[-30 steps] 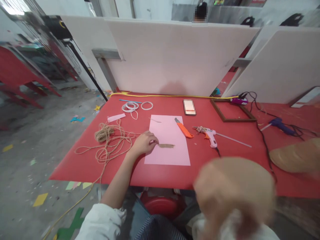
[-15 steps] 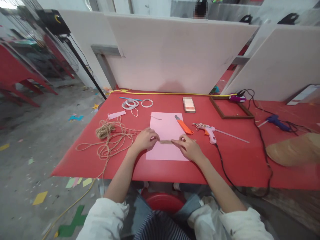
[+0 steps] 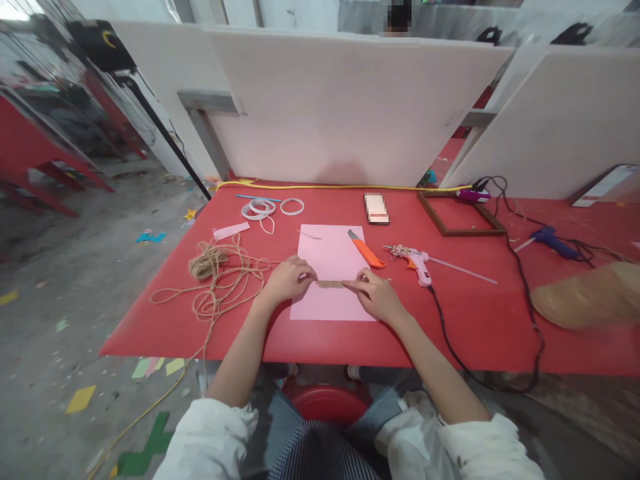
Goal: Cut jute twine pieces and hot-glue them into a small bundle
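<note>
A short, flat brown strip (image 3: pixel 330 284), which looks like lengths of twine side by side, lies across a pink sheet of paper (image 3: pixel 325 310). My left hand (image 3: pixel 294 279) is closed in a pinch at the strip's left end. At its right end the fingertips of my right hand (image 3: pixel 377 292) are pinched. An orange utility knife (image 3: pixel 369 255) lies on the sheet's right edge, just beyond my right hand. To the right of it rests a pink glue gun (image 3: pixel 417 263) with a long glue stick in it. Left of my left hand is a loose tangle of jute twine (image 3: pixel 207 263).
On the red table (image 3: pixel 320 343) lie coiled white cord (image 3: pixel 259 209), a white ring (image 3: pixel 292 207), a phone (image 3: pixel 376 209), a brown frame (image 3: pixel 470 233) and a blue glue gun (image 3: pixel 555 243). White boards (image 3: pixel 345 107) stand behind. Another person's forearm (image 3: pixel 585 297) rests at right.
The view has shifted very slightly. Both hands stay at the ends of the strip, and nothing on the table has visibly moved.
</note>
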`<control>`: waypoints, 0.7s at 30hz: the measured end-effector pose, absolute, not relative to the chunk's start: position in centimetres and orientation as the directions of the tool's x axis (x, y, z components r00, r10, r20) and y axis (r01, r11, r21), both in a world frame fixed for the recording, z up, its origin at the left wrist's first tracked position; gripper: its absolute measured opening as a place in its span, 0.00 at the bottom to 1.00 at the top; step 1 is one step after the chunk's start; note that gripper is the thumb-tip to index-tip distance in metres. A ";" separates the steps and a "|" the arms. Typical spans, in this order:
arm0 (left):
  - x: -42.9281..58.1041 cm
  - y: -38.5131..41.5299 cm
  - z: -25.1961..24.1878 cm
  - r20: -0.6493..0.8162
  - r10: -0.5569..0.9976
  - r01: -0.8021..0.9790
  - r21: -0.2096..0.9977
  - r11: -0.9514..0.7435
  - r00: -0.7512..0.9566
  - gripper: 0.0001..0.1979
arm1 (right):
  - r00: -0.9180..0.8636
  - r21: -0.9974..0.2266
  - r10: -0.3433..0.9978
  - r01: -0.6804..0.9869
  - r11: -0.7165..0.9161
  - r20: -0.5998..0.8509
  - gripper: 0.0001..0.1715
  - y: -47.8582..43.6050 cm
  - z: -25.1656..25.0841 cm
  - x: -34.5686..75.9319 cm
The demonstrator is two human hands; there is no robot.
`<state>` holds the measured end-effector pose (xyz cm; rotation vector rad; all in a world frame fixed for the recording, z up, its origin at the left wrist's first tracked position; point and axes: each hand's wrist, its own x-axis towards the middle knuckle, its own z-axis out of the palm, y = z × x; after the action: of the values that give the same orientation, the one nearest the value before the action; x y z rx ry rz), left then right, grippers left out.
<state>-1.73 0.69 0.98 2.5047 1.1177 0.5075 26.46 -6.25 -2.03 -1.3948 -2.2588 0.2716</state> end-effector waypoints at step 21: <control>-2.1 0.3 1.9 0.145 0.779 0.642 0.486 -0.593 0.609 0.09 | -0.363 -0.463 0.881 0.752 0.469 0.304 0.23 -6.0 -2.4 26.6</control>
<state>-2.07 0.26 1.92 2.4504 1.1369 0.4883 26.60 -6.00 -2.44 -1.3536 -2.2090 0.3330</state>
